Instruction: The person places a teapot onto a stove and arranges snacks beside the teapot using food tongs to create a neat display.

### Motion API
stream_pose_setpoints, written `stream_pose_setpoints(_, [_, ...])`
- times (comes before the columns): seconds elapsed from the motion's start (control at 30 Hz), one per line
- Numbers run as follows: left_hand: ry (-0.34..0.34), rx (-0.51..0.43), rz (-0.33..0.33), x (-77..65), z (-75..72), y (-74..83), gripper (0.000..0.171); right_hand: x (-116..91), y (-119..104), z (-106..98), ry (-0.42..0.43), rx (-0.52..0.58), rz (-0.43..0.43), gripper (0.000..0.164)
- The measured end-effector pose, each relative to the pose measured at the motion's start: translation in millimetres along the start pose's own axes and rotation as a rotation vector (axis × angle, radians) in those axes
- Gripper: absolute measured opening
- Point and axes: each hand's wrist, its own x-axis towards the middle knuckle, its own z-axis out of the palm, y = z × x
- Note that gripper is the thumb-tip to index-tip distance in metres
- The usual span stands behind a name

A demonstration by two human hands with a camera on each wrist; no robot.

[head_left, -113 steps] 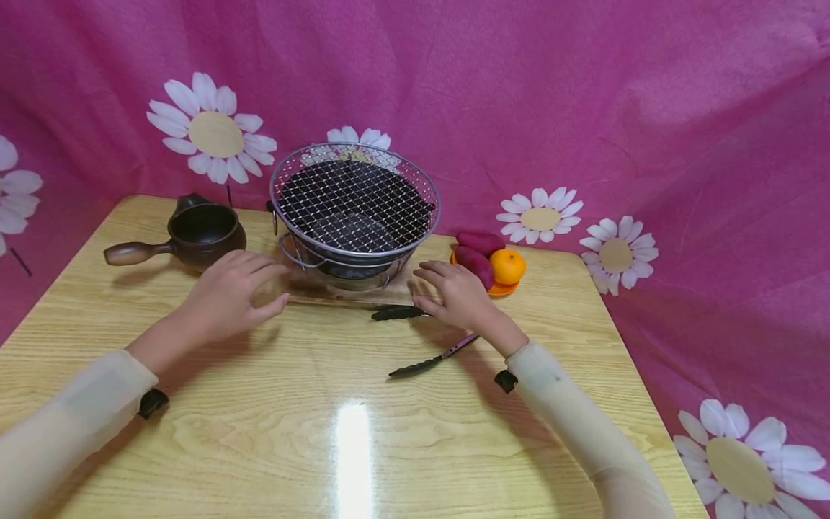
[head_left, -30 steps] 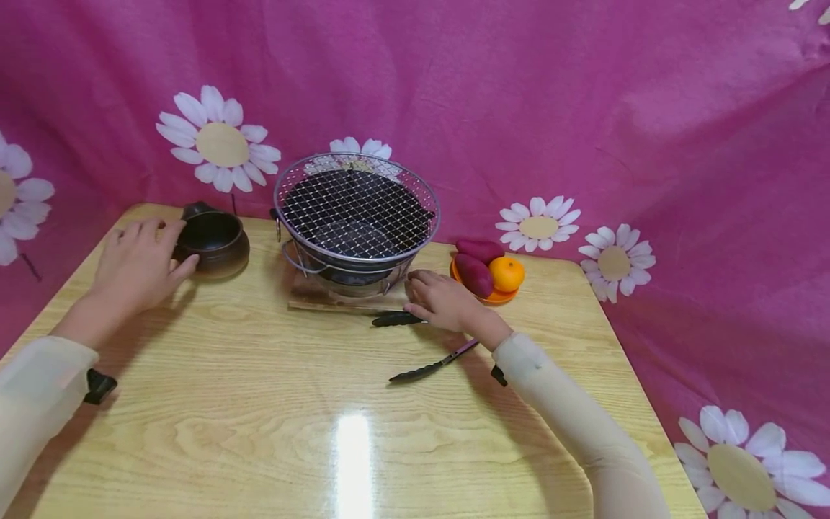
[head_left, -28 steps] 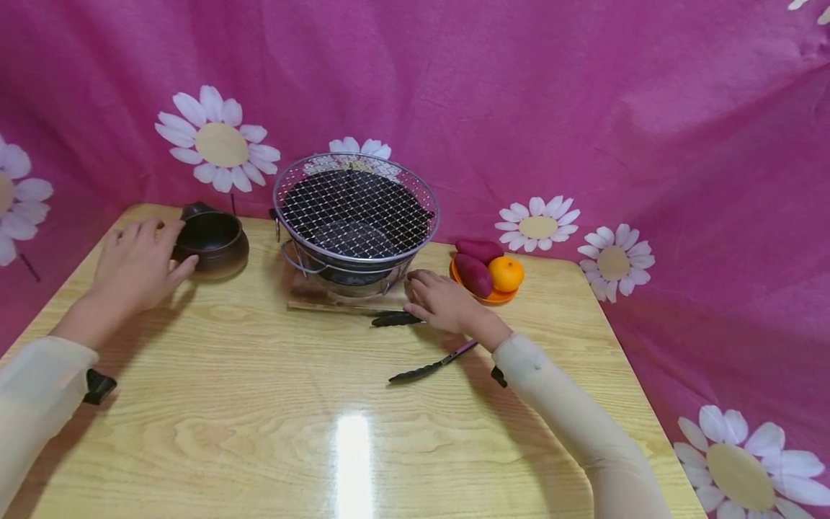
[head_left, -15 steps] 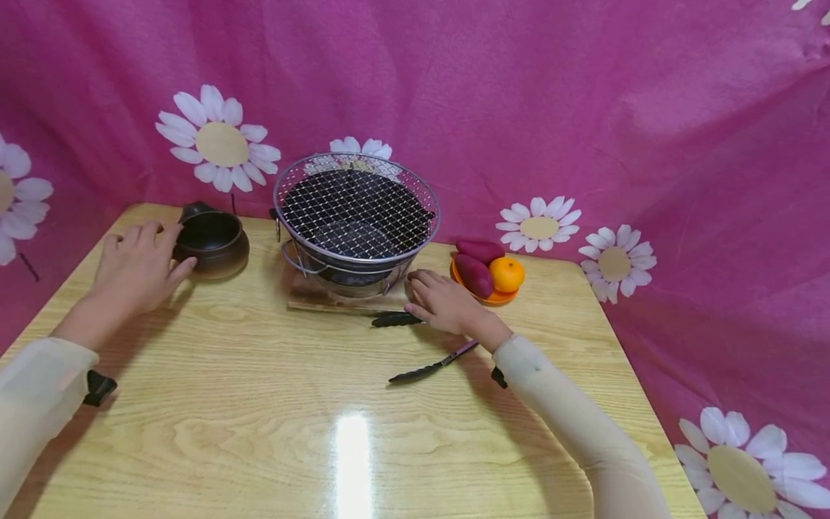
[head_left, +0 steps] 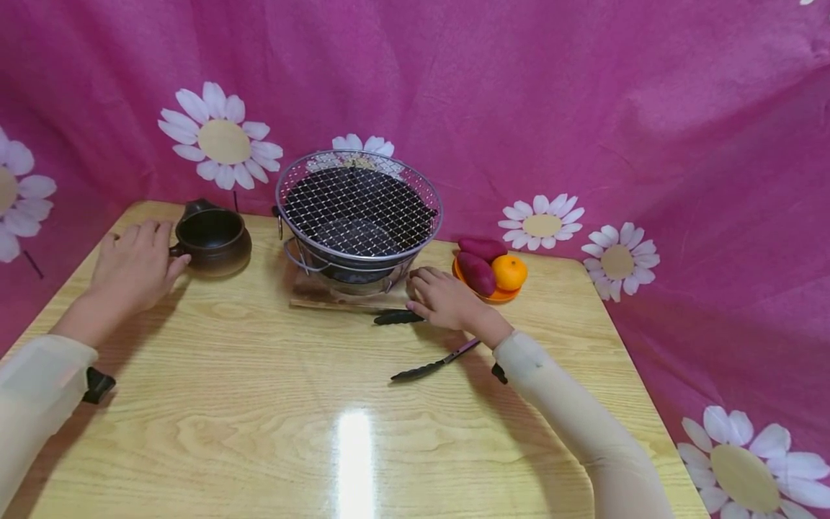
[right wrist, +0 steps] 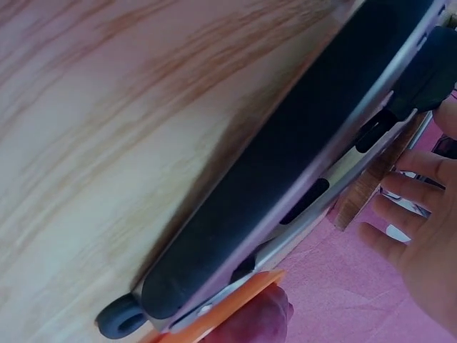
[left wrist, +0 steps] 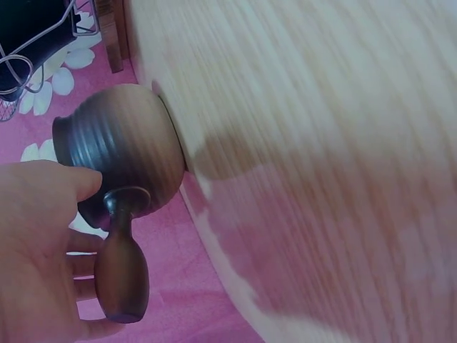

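A dark brown clay pot (head_left: 217, 252) stands at the table's back left. My left hand (head_left: 130, 270) is at its side handle and covers most of it from above. In the left wrist view the handle (left wrist: 121, 279) lies in front of my spread fingers, with the thumb close to the pot's body; I see no firm grip. My right hand (head_left: 444, 299) hovers over the tongs (head_left: 418, 371), loosely bent fingers holding nothing. The tongs lie spread with black tips. In the right wrist view their dark arm (right wrist: 271, 164) runs beside my hand.
A round grill with a wire mesh (head_left: 359, 216) stands on a wooden board (head_left: 318, 297) at the back middle. To its right, an orange plate (head_left: 504, 296) bears two purple sweet potatoes (head_left: 477, 274) and a mandarin (head_left: 510, 273). A pink flowered cloth (head_left: 454, 86) hangs behind the table.
My left hand has gone left from beside the grill to the pot's handle, its fingers lately drawing back from the rim. The right hand has sunk slightly toward the tongs and now keeps still.
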Motion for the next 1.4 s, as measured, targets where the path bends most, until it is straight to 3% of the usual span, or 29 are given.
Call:
stream_pose_setpoints(0.2, [0.041,0.003,0.020,-1.0,4.2,0.0,0.050,0.9,0.3,-1.5,-0.005,0.010,0.003,0.035])
stream_pose_setpoints(0.6, [-0.057,0.028,0.028,-1.6,6.3,-2.6,0.036,5.2,-1.3,-3.7,-0.009,-0.002,-0.021,0.029])
stream_pose_setpoints(0.9, [-0.081,0.018,0.016,0.5,10.0,-6.1,0.033,5.8,-3.9,-8.3,-0.046,-0.028,0.000,0.030])
stream_pose_setpoints(1.4, [-0.084,0.007,-0.018,2.3,11.0,-4.3,0.032,6.7,-3.4,-7.0,-0.032,-0.033,0.004,0.036])
